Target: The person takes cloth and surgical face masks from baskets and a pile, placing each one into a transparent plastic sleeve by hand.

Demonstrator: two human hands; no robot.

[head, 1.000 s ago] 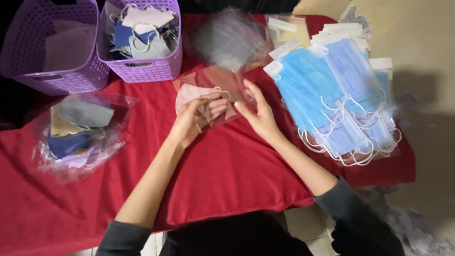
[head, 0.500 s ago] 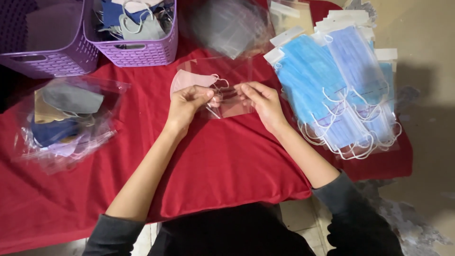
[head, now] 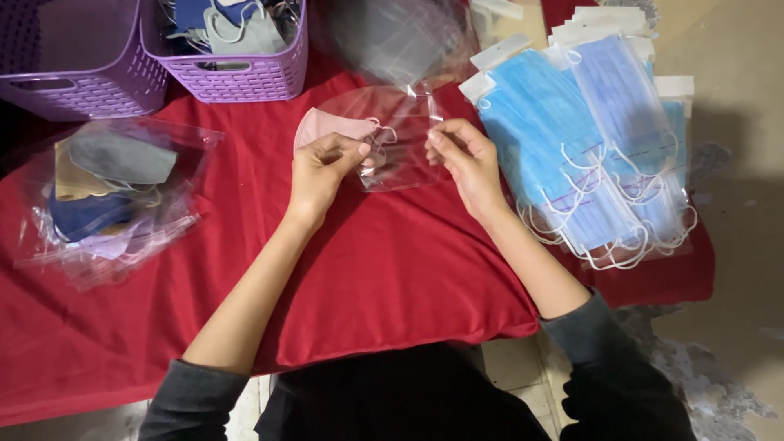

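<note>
A red cloth (head: 392, 278) covers the work surface and hangs over its near edge. Two purple plastic baskets (head: 237, 77) stand side by side at the far left, with a pile of clear bags holding grey, tan and blue masks (head: 106, 192) in front of them. A clear bag holding a pink mask (head: 359, 135) lies at the centre, a stack of empty clear bags (head: 392, 37) lies behind it, and overlapping packs of blue surgical masks (head: 588, 147) occupy the right side.

Both purple baskets (head: 82, 73) run off the top edge; the clear bags (head: 392, 37) behind are blurred, their contents unreadable.
</note>
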